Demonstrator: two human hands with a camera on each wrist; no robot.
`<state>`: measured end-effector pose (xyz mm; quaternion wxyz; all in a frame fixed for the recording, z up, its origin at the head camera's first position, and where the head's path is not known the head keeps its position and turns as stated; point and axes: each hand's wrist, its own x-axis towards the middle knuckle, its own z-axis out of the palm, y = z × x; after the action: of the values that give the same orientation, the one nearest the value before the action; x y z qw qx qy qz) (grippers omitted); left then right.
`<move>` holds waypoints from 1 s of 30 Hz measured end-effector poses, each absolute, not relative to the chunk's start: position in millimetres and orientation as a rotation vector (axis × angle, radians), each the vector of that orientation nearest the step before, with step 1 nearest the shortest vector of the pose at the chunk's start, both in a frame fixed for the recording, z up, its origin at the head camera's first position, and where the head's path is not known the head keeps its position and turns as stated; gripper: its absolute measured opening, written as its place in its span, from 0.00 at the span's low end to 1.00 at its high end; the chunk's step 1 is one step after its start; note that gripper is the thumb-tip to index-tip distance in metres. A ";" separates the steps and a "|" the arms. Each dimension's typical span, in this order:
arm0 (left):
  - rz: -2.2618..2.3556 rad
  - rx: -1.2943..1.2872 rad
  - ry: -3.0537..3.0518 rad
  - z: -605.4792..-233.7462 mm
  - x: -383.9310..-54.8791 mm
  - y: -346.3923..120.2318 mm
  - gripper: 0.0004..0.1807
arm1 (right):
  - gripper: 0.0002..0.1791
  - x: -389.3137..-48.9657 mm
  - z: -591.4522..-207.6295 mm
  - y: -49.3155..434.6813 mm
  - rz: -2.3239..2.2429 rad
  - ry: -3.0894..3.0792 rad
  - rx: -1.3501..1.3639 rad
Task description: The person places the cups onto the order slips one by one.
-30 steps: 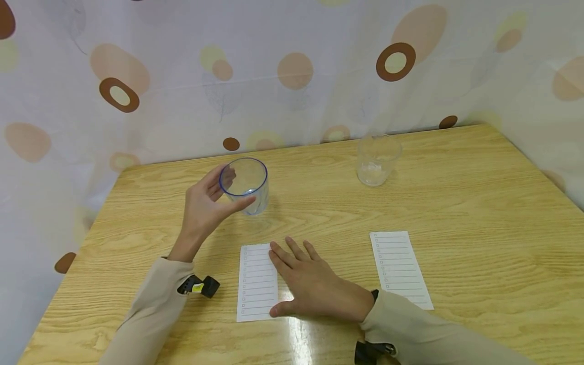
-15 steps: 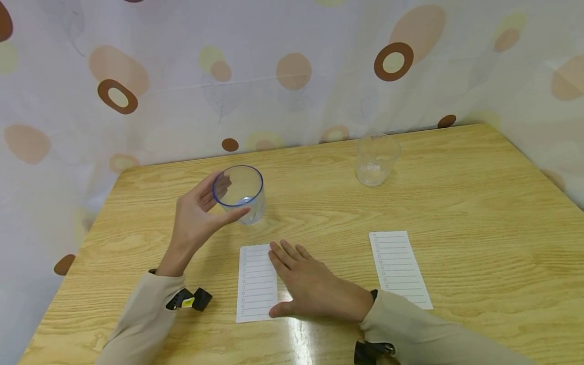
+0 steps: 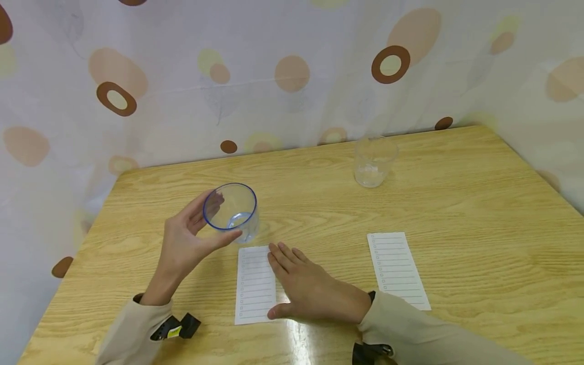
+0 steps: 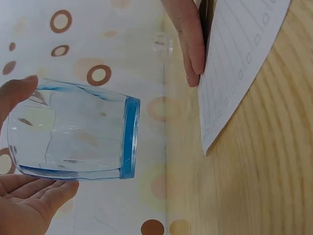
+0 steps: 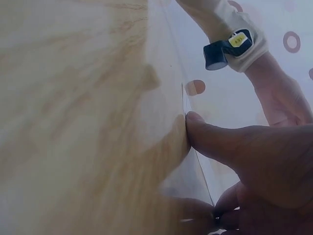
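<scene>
My left hand (image 3: 184, 241) holds a clear drinking glass (image 4: 88, 132) with a blue rim and a bluish base, thumb on one side and fingers on the other. In the left wrist view the glass hangs above the table, its base off the wood. Just in front of it lies a lined checklist sheet (image 3: 255, 286) with a column of small boxes. Fingertips and thumb of my right hand (image 3: 312, 291) rest on that sheet's right edge, fingers straight. In the right wrist view the right thumb (image 5: 215, 139) touches the paper's edge.
A second clear glass (image 3: 371, 165) stands toward the back of the wooden table (image 3: 479, 203). Another checklist sheet (image 3: 399, 268) lies to the right, partly covered by the right sleeve (image 3: 406, 324). A patterned curtain (image 3: 255, 30) hangs behind the table's back edge.
My left hand has brought the blue-rimmed glass nearer and slightly left, toward the left sheet. The right hand stays on the sheet's edge.
</scene>
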<state>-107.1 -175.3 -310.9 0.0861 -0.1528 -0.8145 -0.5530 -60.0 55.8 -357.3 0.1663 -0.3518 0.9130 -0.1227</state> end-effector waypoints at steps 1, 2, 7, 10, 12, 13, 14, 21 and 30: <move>-1.653 -0.456 -2.422 -311.7 -104.8 -175.6 0.42 | 0.57 -59.7 -357.7 55.9 -0.345 2.603 -1.009; -1.656 -0.456 -2.417 -312.4 -102.8 -176.0 0.42 | 0.57 -59.7 -357.7 55.8 -0.344 2.605 -1.010; -1.652 -0.456 -2.427 -313.6 -96.9 -177.6 0.42 | 0.57 -59.7 -357.7 56.0 -0.331 2.614 -1.007; -1.636 -0.453 -2.457 -313.6 -93.4 -179.0 0.43 | 0.57 -59.3 -356.1 56.0 -0.324 2.618 -1.003; -1.631 -0.449 -2.473 -313.6 -90.7 -179.8 0.43 | 0.56 -58.9 -355.4 55.8 -0.318 2.621 -1.005; -1.631 -0.447 -2.478 -313.7 -89.3 -180.0 0.43 | 0.56 -58.9 -355.1 55.7 -0.317 2.621 -1.007; -1.629 -0.445 -2.484 -313.8 -88.0 -180.3 0.43 | 0.56 -58.9 -355.1 55.5 -0.315 2.622 -1.008; -1.621 -0.442 -2.506 -314.8 -81.2 -180.9 0.42 | 0.56 -58.4 -356.4 54.7 -0.310 2.629 -1.007; -1.655 -0.454 -2.508 -316.6 -74.8 -180.0 0.43 | 0.56 -58.7 -357.2 54.6 -0.313 2.631 -1.006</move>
<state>-74.8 -180.0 -316.6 0.0514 -0.1493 -0.8242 -0.5439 -58.7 54.6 -357.2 0.1531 -0.3506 0.9175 -0.1092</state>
